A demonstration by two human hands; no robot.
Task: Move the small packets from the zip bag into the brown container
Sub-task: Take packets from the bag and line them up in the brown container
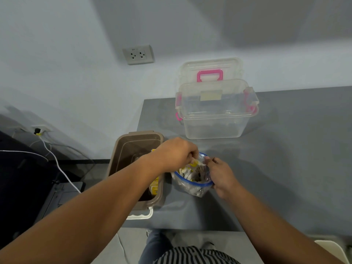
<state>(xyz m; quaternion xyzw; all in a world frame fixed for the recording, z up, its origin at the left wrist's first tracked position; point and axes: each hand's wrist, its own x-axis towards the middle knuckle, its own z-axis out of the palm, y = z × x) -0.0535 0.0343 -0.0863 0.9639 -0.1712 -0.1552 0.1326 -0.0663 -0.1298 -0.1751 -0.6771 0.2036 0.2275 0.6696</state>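
A clear zip bag (192, 188) with a blue rim stands open on the grey table, filled with several small white and yellow packets (187, 174). My right hand (222, 176) grips the bag's right rim and holds it open. My left hand (176, 155) is at the bag's mouth with its fingers pinched on a packet at the top. The brown container (133, 147) sits just left of the bag at the table's left edge, under my left forearm. Yellow packets (155, 185) lie inside it near the right wall.
A clear plastic box (217, 119) with pink latches stands behind the bag, its lid with a pink handle (209, 75) leaning on the wall. A white lid (141, 215) sticks out under the brown container. Cables hang off the table's left side.
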